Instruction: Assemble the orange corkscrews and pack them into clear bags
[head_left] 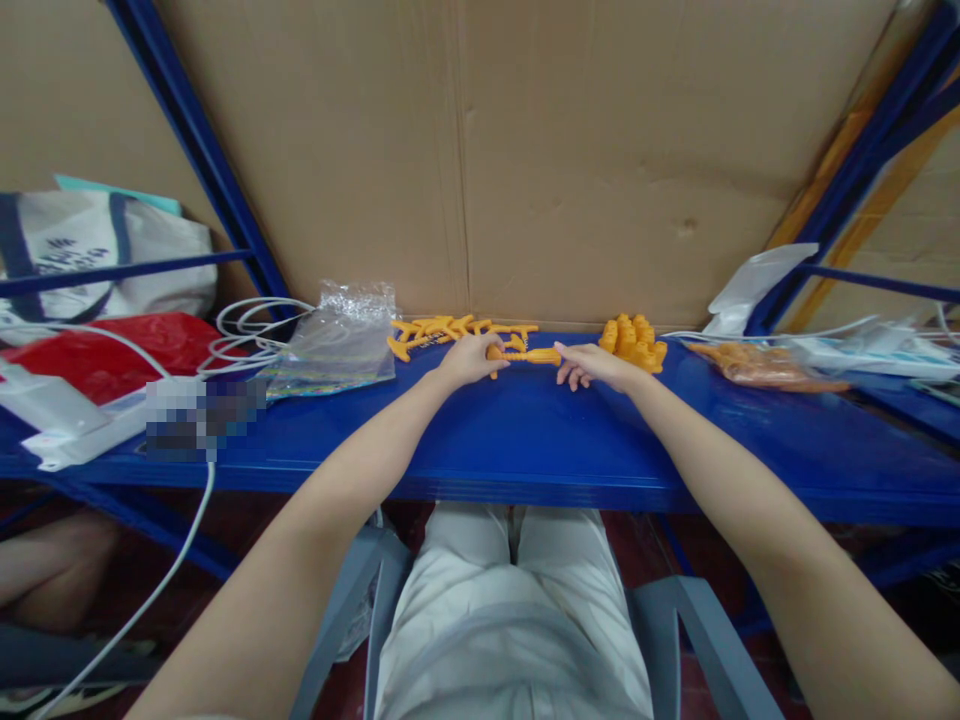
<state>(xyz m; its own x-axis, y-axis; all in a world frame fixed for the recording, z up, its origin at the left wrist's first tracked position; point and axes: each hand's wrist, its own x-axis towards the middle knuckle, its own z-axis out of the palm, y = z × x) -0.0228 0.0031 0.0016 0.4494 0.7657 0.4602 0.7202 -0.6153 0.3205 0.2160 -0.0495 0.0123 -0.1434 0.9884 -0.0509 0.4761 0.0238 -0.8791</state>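
Just above the blue table, a slim orange plastic piece point(534, 355) with a ridged section lies level between my two hands. My left hand point(471, 362) pinches its left end, where a short crosspiece sticks down below the fingers. The right end is between the thumb and index finger of my right hand point(591, 366), whose other fingers curl below. Whether it is one piece or two joined parts I cannot tell. Behind my left hand lie several orange T-shaped pieces point(435, 328), some with a spiral part. A pile of chunky orange pieces point(631, 343) sits beyond my right hand.
Clear plastic bags point(341, 345) lie left of the orange pieces, near a white power strip point(97, 420) and coiled cables point(251, 335). A bag of orange parts point(765, 366) lies at right. Cardboard point(540, 150) and blue posts stand behind. Another person's leg point(56, 570) shows lower left.
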